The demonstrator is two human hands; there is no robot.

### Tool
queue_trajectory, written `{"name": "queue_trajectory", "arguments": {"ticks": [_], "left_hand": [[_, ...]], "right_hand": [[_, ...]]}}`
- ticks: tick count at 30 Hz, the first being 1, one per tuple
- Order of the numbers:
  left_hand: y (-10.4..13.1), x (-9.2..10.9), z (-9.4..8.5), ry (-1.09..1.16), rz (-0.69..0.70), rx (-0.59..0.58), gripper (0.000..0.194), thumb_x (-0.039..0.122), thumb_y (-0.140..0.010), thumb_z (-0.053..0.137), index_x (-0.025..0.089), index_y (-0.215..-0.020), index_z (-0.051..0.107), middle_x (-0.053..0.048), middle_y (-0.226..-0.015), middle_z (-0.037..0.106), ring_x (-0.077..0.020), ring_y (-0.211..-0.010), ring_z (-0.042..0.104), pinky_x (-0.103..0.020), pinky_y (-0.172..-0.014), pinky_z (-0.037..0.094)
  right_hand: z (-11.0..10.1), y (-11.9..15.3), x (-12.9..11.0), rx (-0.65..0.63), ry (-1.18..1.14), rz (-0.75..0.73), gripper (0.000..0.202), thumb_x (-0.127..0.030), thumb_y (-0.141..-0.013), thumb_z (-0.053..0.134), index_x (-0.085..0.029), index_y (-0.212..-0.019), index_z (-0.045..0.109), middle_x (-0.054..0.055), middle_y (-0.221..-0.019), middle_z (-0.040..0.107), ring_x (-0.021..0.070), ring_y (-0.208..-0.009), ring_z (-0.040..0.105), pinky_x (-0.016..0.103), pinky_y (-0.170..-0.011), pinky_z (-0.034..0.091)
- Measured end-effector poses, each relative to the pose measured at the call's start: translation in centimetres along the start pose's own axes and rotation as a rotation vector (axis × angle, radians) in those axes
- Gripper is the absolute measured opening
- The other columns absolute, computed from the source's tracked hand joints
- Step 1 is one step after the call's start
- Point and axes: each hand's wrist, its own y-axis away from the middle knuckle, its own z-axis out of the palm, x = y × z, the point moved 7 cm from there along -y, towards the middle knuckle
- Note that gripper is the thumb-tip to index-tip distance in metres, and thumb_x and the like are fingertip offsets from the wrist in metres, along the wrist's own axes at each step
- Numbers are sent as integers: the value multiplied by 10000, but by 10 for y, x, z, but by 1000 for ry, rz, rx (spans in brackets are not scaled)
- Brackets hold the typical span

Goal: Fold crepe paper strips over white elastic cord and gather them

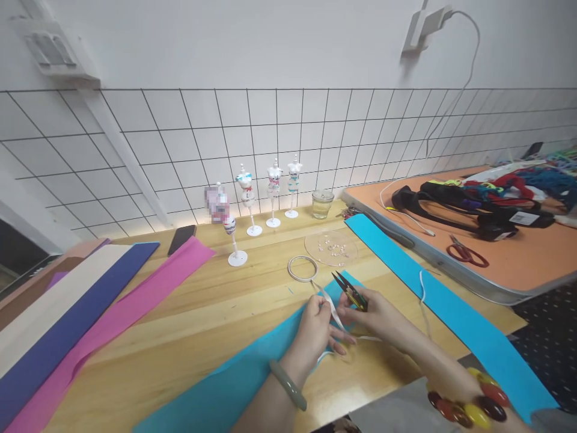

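My left hand (318,328), with a jade-like bangle on its wrist, pinches a narrow white ribbon (332,310) over a teal strip of paper or cloth (243,376). Close beside it, my right hand (365,310) holds small dark thread snips (349,290), whose two pointed blades stand apart and face up and to the left. The ribbon runs between both hands, and its other end leads toward a round ribbon roll (303,269) lying on the table. A thin white cord shows below my hands.
Four mini dress forms (251,207) stand near the wall, beside a glass of liquid (322,204). A clear dish (331,248) holds small beads. Pink (130,307) and blue strips (433,300) flank the work. Red scissors (467,252) lie on an orange surface (433,252).
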Motion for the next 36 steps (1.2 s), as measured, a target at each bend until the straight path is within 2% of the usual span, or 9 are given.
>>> {"name": "queue_trajectory", "arguments": {"ticks": [5, 10, 16, 18, 21, 25, 27, 31, 36], "left_hand": [[1, 0, 0, -41, 18, 1, 414, 594, -748, 408, 206, -866, 326, -32, -776, 570, -167, -502, 634, -168, -331, 373], [3, 2, 1, -18, 25, -24, 410, 591, -739, 419, 201, -835, 334, -35, -838, 564, -160, -504, 633, -171, -318, 374], [3, 2, 1, -23, 34, -31, 349, 539, -784, 379, 198, -840, 331, -47, -864, 575, -155, -497, 633, -165, -312, 357], [2, 2, 1, -28, 31, -23, 341, 533, -791, 369, 199, -850, 332, -42, -844, 574, -157, -491, 632, -162, -309, 351], [2, 1, 1, -37, 22, -21, 345, 542, -792, 357, 205, -857, 321, -35, -817, 575, -165, -492, 635, -161, -309, 352], [1, 1, 1, -54, 24, -16, 374, 574, -773, 366, 213, -849, 311, -31, -802, 577, -175, -505, 640, -167, -317, 363], [0, 0, 1, -58, 18, -9, 373, 575, -770, 369, 214, -847, 310, -25, -796, 570, -171, -488, 634, -169, -314, 359], [1, 0, 0, -62, 10, 1, 339, 540, -779, 374, 213, -845, 316, -25, -820, 564, -146, -444, 613, -168, -304, 340], [3, 4, 0, -97, 50, 0, 356, 557, -763, 387, 212, -827, 331, -10, -826, 586, -70, -325, 513, -162, -282, 305]], "right_hand": [[5, 12, 7, 25, -58, 43, 139, -292, -703, 576, -172, -750, 521, -22, -659, 504, 118, -608, 482, 232, -539, 393], [-3, 10, 9, 56, -52, 31, 165, -316, -689, 600, -180, -746, 528, -29, -653, 518, 121, -612, 499, 236, -565, 395], [-3, 12, 6, -59, -105, 25, 272, -429, -703, 613, -179, -770, 529, 0, -703, 555, 141, -657, 525, 253, -613, 413], [1, 13, 11, -92, -176, 79, 312, -463, -696, 616, -182, -781, 511, -13, -687, 548, 104, -557, 486, 230, -526, 380], [5, 15, 24, -89, -280, 196, 362, -481, -661, 641, -190, -811, 486, -41, -652, 535, 49, -416, 356, 202, -401, 263], [3, 15, 25, -14, -276, 154, 330, -410, -630, 679, -178, -791, 508, -30, -648, 544, 92, -526, 473, 218, -480, 344], [4, 15, 24, -7, -278, 139, 314, -380, -622, 684, -173, -781, 511, -28, -649, 553, 91, -528, 481, 222, -491, 356], [8, 16, 31, -16, -404, 233, 354, -377, -595, 704, -184, -786, 477, -63, -578, 514, 28, -392, 333, 185, -375, 208], [13, 18, 33, -112, -646, 338, 389, -352, -589, 727, -225, -806, 430, -147, -442, 243, 11, -371, 110, 171, -364, 72]]}}
